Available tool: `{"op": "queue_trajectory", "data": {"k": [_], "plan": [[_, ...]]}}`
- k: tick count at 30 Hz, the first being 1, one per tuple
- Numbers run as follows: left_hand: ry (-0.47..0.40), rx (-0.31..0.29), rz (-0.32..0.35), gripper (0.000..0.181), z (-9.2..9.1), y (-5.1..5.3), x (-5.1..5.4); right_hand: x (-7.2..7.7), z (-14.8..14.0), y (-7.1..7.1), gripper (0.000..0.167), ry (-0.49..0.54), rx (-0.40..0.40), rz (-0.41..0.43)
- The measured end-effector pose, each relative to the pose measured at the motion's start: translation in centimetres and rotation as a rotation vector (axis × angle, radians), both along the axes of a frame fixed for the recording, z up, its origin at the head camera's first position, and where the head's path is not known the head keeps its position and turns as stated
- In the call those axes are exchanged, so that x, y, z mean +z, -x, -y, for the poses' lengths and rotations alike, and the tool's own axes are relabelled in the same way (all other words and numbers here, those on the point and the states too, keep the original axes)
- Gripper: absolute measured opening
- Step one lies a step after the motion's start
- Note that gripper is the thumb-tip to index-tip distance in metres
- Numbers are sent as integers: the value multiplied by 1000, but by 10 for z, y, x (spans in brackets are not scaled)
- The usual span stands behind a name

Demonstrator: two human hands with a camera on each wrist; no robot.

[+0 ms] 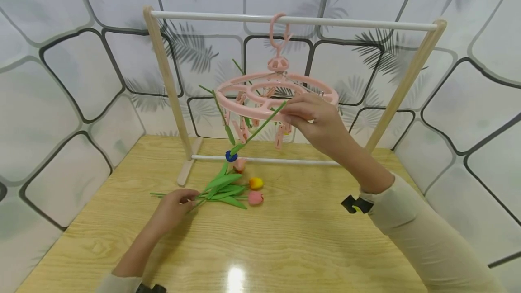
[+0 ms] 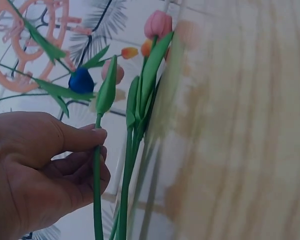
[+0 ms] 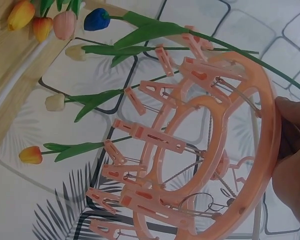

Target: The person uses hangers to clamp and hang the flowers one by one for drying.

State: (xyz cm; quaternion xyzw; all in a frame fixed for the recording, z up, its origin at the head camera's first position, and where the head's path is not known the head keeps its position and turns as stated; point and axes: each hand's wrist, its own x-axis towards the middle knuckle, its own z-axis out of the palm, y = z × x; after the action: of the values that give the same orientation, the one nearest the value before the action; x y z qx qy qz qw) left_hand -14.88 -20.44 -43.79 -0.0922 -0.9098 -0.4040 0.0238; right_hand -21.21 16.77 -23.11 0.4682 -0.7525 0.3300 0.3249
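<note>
A wood-grain table (image 1: 285, 238) bears a wooden-legged stand (image 1: 169, 80), and from the stand's white top rail (image 1: 220, 16) hangs a round pink hanger (image 1: 243, 109). The left hand (image 1: 175, 209) pinches one green stem (image 2: 97, 210) among a loose bunch of tulips (image 1: 223, 181) lying on the table, heads to the right. The right hand (image 1: 316, 119), up at the hanger's near rim, pinches the stem of a blue tulip (image 1: 231, 156) — its head hangs lower, to the left. Cream-white tulips (image 3: 55, 102) and an orange-yellow tulip (image 3: 30, 154) dangle beneath the hanger — smallest come its pink pegs (image 1: 279, 137), several in view
</note>
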Motion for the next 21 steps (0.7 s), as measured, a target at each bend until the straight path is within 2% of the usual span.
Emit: {"op": "queue_trajectory", "data": {"k": [6,12,15,21], "plan": [[-42,-37,16,28,-19,-4,7,1,0,-1,13,11,4,5],[-31,-71,48,27,-42,-5,19,2,-1,0,13,14,4,-1],[-31,-105,46,27,-55,-5,26,3,-3,-1,14,18,-6,6],[-25,-203,12,27,-81,-5,40,9,-15,-3,17,66,-76,35]]}}
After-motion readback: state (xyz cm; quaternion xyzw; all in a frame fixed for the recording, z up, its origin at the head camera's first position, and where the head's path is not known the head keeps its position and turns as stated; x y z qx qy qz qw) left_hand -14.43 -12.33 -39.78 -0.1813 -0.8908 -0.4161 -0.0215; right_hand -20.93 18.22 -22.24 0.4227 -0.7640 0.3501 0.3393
